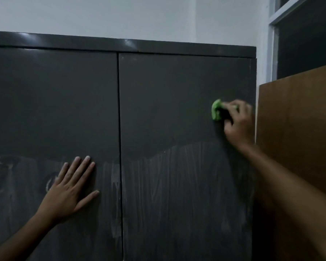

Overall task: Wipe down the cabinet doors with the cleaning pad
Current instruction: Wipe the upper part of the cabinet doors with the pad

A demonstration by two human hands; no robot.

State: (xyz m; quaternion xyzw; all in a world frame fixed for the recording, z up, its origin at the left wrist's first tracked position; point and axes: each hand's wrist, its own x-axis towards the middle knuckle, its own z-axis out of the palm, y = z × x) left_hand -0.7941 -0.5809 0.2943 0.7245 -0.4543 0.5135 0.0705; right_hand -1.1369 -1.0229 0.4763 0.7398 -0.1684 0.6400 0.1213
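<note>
High on the right cabinet door (186, 110), near its outer edge, the right hand (237, 125) grips one green cleaning pad (216, 110), seemingly pressed to the metal, though blur hides the contact. The left hand (72, 187) lies flat, fingers spread, on the left cabinet door (53, 100), probably bracing it shut. Two doors, both streaked below; one brown board (297, 132) stands alongside

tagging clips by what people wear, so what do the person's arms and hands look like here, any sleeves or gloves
Both arms are bare as far as the frame shows: no sleeves in view. The left hand and right hand wear no gloves, and no rings, watch or bracelets can be seen. The right hand is motion-blurred, so small details there cannot be made out.
</note>
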